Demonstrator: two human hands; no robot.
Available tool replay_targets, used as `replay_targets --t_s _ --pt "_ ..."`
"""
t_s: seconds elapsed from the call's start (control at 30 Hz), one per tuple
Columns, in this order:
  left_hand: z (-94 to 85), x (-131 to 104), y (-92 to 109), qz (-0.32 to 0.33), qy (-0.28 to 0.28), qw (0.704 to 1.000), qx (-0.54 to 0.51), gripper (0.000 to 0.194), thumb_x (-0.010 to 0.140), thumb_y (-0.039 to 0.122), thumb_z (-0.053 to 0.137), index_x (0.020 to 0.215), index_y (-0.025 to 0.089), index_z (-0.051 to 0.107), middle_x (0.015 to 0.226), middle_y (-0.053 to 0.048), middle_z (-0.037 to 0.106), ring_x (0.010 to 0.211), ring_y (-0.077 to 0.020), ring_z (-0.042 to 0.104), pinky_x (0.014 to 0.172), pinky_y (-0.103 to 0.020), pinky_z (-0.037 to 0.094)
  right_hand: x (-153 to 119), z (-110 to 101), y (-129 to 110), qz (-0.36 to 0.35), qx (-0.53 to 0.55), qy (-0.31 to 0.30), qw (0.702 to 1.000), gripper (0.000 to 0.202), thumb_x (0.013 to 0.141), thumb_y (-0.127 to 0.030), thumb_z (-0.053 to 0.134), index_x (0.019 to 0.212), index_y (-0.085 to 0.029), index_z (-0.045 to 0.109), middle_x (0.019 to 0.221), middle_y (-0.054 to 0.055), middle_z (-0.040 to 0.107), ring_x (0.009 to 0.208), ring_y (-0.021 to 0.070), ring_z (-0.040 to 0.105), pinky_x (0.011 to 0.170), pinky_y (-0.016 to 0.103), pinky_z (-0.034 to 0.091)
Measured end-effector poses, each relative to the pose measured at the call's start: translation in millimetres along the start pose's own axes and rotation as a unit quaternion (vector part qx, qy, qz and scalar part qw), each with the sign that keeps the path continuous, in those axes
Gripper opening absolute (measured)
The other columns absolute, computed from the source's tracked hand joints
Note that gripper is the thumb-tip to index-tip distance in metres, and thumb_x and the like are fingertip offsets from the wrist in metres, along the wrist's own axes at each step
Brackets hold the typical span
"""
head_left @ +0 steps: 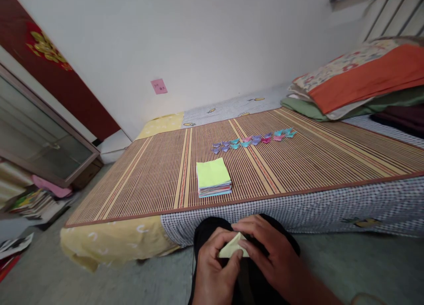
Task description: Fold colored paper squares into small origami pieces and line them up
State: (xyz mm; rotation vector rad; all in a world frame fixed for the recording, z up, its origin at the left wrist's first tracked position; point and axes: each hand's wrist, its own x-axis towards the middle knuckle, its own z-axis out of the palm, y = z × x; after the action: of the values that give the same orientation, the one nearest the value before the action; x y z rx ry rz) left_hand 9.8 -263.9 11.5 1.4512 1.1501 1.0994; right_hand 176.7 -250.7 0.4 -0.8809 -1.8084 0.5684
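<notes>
Head view, and I see a person bent over a small piece of pale paper [228, 249], busy with both hands. Take the stack [214, 176] of square sheets, yellow-green on top, as the landmark: it sits near the front edge of the mat [159, 172] on the bed [115, 241]. The paper is on the person's side of that stack, past the bed's edge, held up above the dark-clad knees [209, 225].

The left hand [212, 265] pinches the paper, its thumb pressed along the lower face and the fingers curled around the left end. The right hand [274, 245] pinches it from the other side, thumb on the front near the right corner, index finger arched over the peak. What the fingertips do behind the paper I can't tell.

Beyond the stack and off to its right, small folded pieces [256, 140] in purple, teal and pink line up in two rows. Farther right of the stack, a pile of bedding [367, 80] lies by the wall.

The paper has a peaked, roughly triangular outline, so I judge the step in hand to be folding or creasing, partway through. The next move seems to call for steady thumbs, edges kept matched, and even pressure along the crease.
</notes>
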Motion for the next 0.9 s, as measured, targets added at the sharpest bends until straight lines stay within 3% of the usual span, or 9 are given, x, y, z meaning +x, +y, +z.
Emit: replay_targets --t_s 0.1,0.2,0.33,0.5,0.9 --pt "2.9 -1 -4 -0.036 0.052 0.997 -0.034 0.01 0.081 0.024 0.071 0.089 0.018 0.071 0.079 -0.002 0.067 0.072 -0.0173 0.059 0.067 -0.025 0.046 2 1 -2 -0.005 0.005 -0.007 1.0 0.022 0.098 -0.009 0.053 0.11 -0.025 0.061 0.1 0.004 0.067 0.096 0.0188 0.064 0.085 0.031 0.052" --pt "6.8 -3 -6 -0.051 0.1 0.989 -0.092 0.021 0.076 0.024 0.077 0.094 0.019 0.066 0.081 -0.002 0.068 0.073 -0.0168 0.061 0.067 -0.024 0.048 2 3 -2 0.016 0.02 0.001 1.0 0.018 0.099 -0.009 0.05 0.098 -0.024 0.061 0.091 0.002 0.064 0.088 0.0173 0.062 0.079 0.029 0.05" --pt "5.4 -8 -4 -0.046 0.075 0.987 -0.132 0.041 0.073 0.025 0.083 0.109 0.02 0.065 0.092 -0.005 0.072 0.081 -0.0187 0.065 0.073 -0.026 0.05 1 -1 -1 0.109 0.083 -0.016 0.99 0.018 0.102 -0.02 0.048 0.089 -0.022 0.059 0.085 0.0 0.062 0.081 0.0158 0.061 0.073 0.027 0.047" --pt "-6.5 -13 -2 -0.068 0.04 0.991 -0.11 0.03 0.077 0.033 0.084 0.101 0.019 0.073 0.089 -0.005 0.073 0.078 -0.0169 0.065 0.072 -0.024 0.051 4 -9 -2 0.214 0.139 -0.057 0.965 0.02 0.099 -0.03 0.053 0.083 -0.021 0.06 0.075 -0.002 0.059 0.07 0.0154 0.056 0.065 0.027 0.043" --pt "-0.7 -11 8 -0.093 0.101 0.984 -0.114 0.028 0.075 0.042 0.084 0.086 0.018 0.075 0.064 -0.001 0.071 0.062 -0.0162 0.067 0.062 -0.023 0.051 7 -8 -5 0.215 0.166 -0.06 0.961 0.021 0.099 -0.032 0.053 0.082 -0.021 0.059 0.075 -0.002 0.057 0.069 0.0149 0.054 0.064 0.027 0.041"
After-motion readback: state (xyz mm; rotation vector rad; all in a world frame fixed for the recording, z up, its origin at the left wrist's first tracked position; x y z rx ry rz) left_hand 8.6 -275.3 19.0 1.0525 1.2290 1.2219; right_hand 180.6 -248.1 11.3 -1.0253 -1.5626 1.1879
